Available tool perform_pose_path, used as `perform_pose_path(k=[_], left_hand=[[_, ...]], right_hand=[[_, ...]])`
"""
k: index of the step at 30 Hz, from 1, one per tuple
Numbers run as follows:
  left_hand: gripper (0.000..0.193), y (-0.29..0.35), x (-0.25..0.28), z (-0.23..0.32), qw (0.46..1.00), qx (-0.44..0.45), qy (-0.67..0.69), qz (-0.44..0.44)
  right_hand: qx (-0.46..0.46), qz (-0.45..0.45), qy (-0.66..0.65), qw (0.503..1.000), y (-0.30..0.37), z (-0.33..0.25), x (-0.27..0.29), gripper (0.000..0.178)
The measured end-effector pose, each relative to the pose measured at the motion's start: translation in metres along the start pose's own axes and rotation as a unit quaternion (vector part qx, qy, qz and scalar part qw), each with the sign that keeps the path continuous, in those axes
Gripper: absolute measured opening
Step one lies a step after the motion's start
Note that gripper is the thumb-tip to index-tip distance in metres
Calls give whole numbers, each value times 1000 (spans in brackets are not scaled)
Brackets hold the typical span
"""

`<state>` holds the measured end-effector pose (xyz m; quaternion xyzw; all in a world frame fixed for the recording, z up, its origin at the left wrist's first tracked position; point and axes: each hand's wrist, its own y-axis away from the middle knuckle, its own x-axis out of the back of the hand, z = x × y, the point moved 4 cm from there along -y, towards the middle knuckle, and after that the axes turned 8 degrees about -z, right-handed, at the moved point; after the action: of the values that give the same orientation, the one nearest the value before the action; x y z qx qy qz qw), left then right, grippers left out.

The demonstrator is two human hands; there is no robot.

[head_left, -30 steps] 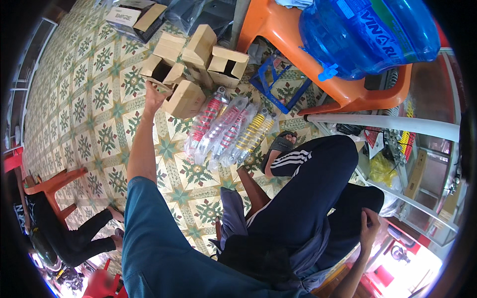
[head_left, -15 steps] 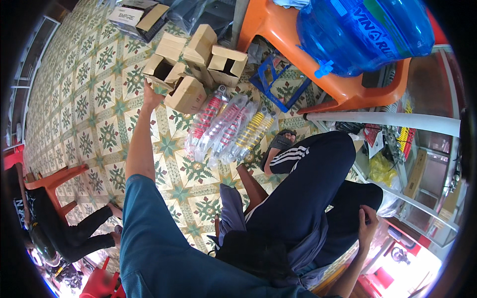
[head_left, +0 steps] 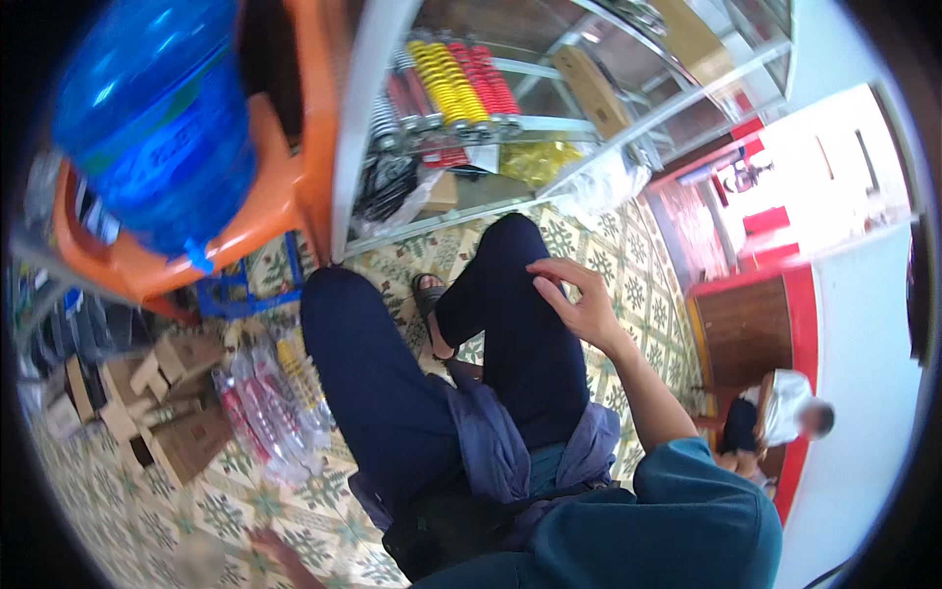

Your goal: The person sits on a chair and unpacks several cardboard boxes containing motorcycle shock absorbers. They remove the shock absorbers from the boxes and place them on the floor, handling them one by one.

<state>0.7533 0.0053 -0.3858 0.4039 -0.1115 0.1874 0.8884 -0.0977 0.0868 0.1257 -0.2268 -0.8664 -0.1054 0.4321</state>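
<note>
The right hand's [head_left: 587,306] fingers hang loosely bent beside the knee [head_left: 512,247], thumb near forefinger, pinching nothing, perhaps simply resting. The left hand [head_left: 265,543], at the lower left edge, is too blurred to tell its fingers' state. Above it, wrapped springs [head_left: 263,398] lie side by side, probably so none rolls, just beside cardboard boxes [head_left: 196,442]. Tiled floor [head_left: 231,515] leaves room below; the chair [head_left: 270,201] and cabinet edge [head_left: 361,128] hem the upper side.
</note>
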Motion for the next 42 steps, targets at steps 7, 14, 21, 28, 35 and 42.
perform_pose_path(k=[7,14,21,28,35,42], left_hand=[[75,232,-112,80,988,-106,3,-115],[60,392,-218,265,950,-178,-149,-208],[59,431,-254,324,893,-276,-296,-198],[51,353,-180,275,815,-390,-389,-180],[50,265,-101,231,621,-518,-558,-189],[46,350,-235,283,652,-483,-554,-185]], right_hand=[[-27,88,2,996,-41,82,49,37],[-30,232,163,959,-164,214,133,57],[-181,197,271,925,-298,323,222,84],[-373,21,385,844,-360,395,255,105],[-444,29,296,845,-375,439,270,113],[-421,-12,259,869,-372,430,277,110]])
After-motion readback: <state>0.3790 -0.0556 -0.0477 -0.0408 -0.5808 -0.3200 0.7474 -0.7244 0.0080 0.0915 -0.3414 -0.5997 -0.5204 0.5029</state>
